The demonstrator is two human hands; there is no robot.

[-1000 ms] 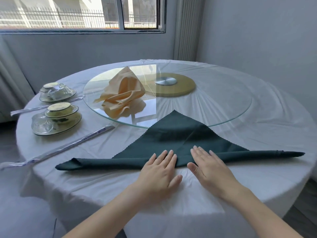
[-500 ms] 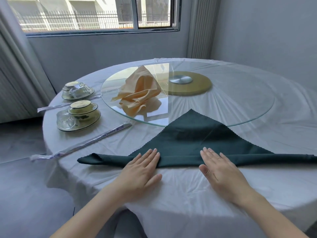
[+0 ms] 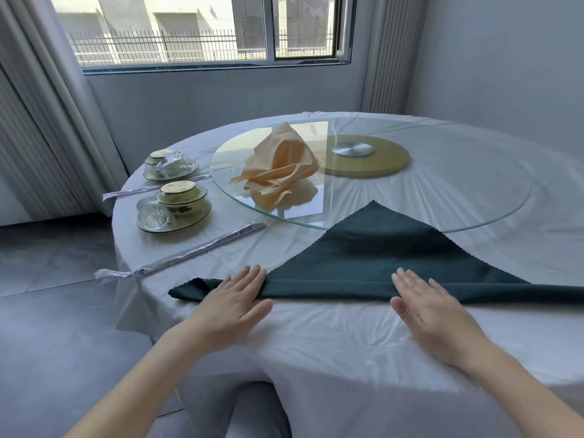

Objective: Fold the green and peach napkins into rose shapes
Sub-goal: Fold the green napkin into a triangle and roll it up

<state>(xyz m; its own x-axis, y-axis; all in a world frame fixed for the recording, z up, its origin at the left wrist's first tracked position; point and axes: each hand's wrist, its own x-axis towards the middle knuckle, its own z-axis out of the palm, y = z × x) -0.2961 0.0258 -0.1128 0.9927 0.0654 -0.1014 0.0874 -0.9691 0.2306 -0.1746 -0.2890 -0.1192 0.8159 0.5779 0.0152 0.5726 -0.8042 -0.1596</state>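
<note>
A dark green napkin (image 3: 373, 254) lies flat as a triangle near the table's front edge, its long side rolled into a band that runs left to right. My left hand (image 3: 234, 303) rests flat, fingers together, on the left part of the band. My right hand (image 3: 425, 303) lies flat on the band further right. Neither hand grips the cloth. The band's right end runs out of view. A peach napkin (image 3: 281, 167) stands loosely bunched on the glass turntable (image 3: 474, 213), behind the green one.
The round table (image 3: 347, 336) has a white cloth. At the left stand two wrapped cup-and-dish sets (image 3: 172, 205) (image 3: 170, 165) and two wrapped chopstick packs (image 3: 186, 252) (image 3: 151, 189). A gold disc (image 3: 379, 161) sits under the turntable's centre. Window and curtains lie behind.
Both hands have slid apart along the rolled band, the left hand toward its left end. The view has swung left, so the table appears further right.
</note>
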